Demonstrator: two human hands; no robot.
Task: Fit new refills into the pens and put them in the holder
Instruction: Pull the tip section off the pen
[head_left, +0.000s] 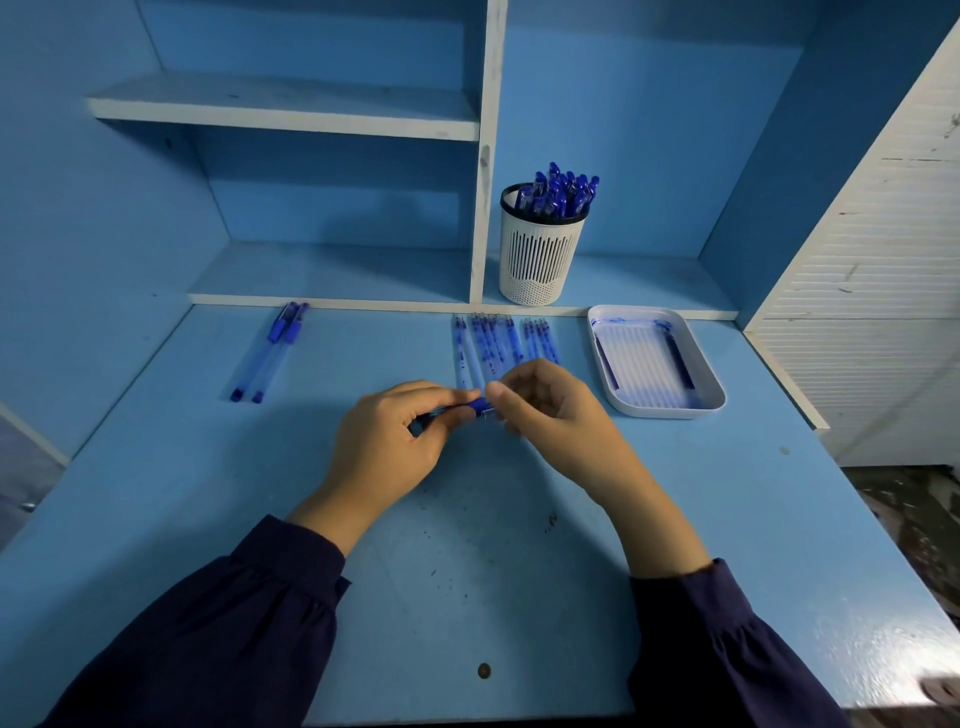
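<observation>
Over the middle of the blue desk my left hand (387, 441) grips a blue pen (470, 408) lying roughly level, its fingers curled round the barrel. My right hand (545, 402) pinches the pen's right end with thumb and fingertips; most of the pen is hidden by both hands. Just behind my hands lies a row of several refills (493, 345). A white slotted holder (540, 249) with several blue pens (561, 195) stands on the low shelf at the back.
Two blue pens (270, 353) lie side by side at the back left of the desk. A white tray (655, 361) stained with blue ink sits at the right. A raised shelf ledge (337, 300) and an upright divider (485, 156) bound the back.
</observation>
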